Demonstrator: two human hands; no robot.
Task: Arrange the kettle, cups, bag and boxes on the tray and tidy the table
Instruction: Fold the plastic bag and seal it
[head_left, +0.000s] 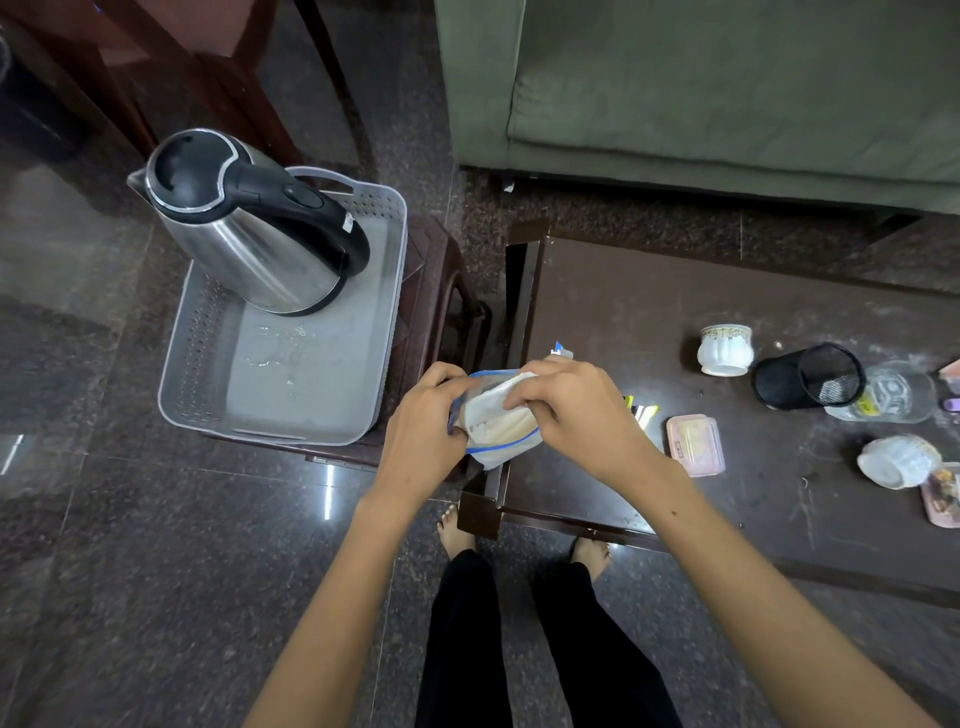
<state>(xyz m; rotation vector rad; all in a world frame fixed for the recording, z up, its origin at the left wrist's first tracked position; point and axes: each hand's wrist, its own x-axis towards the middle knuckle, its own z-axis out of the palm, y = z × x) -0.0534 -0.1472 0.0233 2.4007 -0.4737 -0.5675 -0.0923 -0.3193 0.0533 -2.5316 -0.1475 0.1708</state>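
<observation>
A steel kettle (244, 228) with a black lid and handle stands at the far end of the grey perforated tray (208, 364), which rests on a dark stool. Both my hands hold a clear zip bag (498, 421) with a blue seal and pale contents, over the table's left edge. My left hand (426, 421) grips its left side and my right hand (566, 405) pinches its top. On the dark table lie two white patterned cups (724, 349) (896, 461) and two pink boxes (695, 451) (943, 496).
A black mesh pen holder (808, 375) lies on its side beside an overturned clear glass jar (893, 392). Markers (641, 413) lie behind my right wrist. A green sofa (727, 88) stands beyond the table. Water drops wet the tray floor. My bare feet stand by the table corner.
</observation>
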